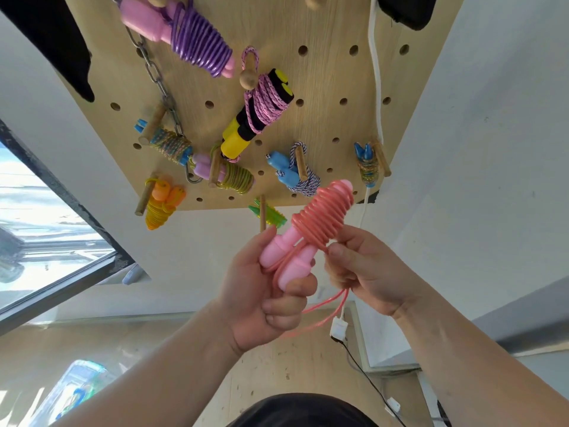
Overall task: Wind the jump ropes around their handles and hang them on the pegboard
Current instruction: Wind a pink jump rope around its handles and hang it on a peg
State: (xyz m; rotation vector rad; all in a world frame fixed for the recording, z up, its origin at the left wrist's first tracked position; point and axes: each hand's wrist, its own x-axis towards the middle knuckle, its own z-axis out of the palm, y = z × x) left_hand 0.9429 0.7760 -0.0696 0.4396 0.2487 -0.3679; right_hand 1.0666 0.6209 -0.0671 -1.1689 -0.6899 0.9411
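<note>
Pegboard sitting at 12 o'clock, wound jump ropes hanging on its pegs; handles sitting centre between left hand at 7 and right hand at 4.

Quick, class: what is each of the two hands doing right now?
Left hand: closed around the pink handles.
Right hand: closed, pinching the coral rope by the coil's end.
</note>
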